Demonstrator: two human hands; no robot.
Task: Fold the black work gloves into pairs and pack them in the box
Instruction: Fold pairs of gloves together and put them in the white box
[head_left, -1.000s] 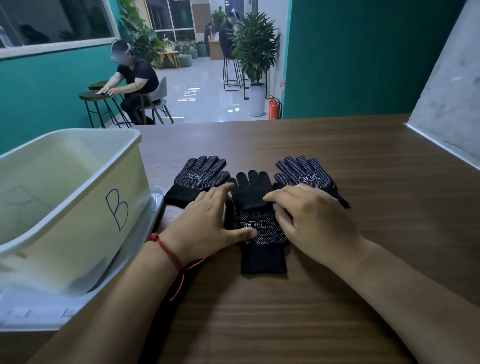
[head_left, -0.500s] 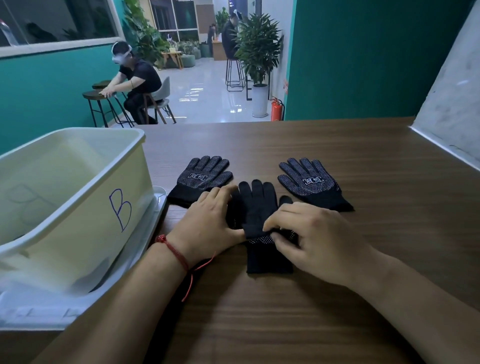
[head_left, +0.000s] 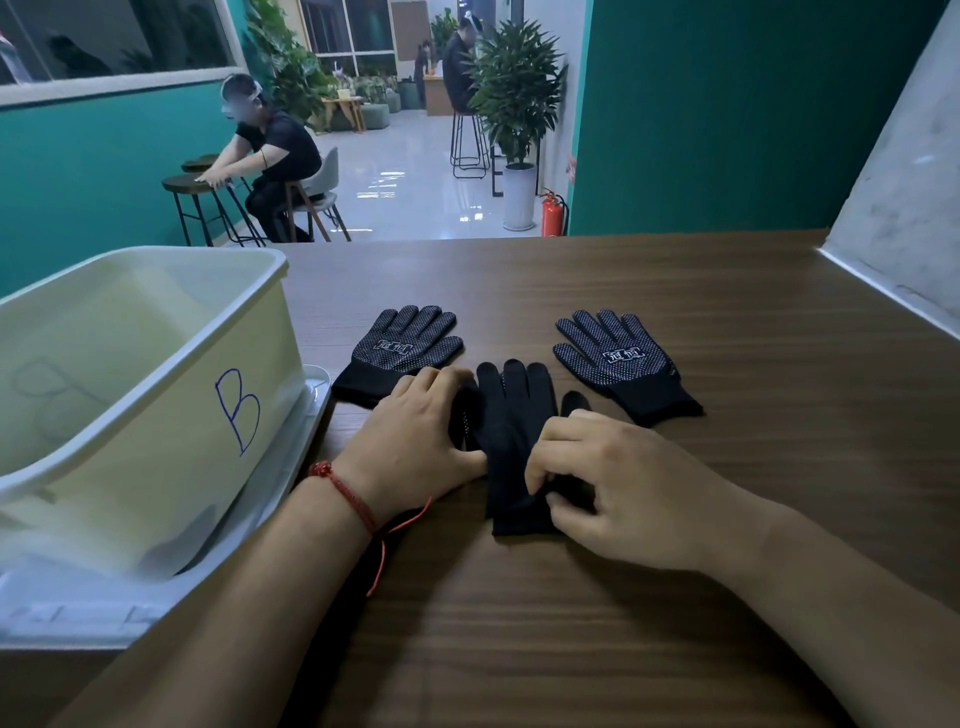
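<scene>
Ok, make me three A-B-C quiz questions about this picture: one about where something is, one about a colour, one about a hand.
1. Where on the table is the box? A) left side B) right side C) middle
2. What colour is the letter B on the box? A) red B) blue C) green
3. What is the right hand doing? A) pinching the middle glove B) lying flat on the table C) holding the box

Answers: 1 A, it stands at the table's left edge; 2 B, the letter is drawn in blue ink; 3 A, it curls and pinches the black fabric.
</scene>
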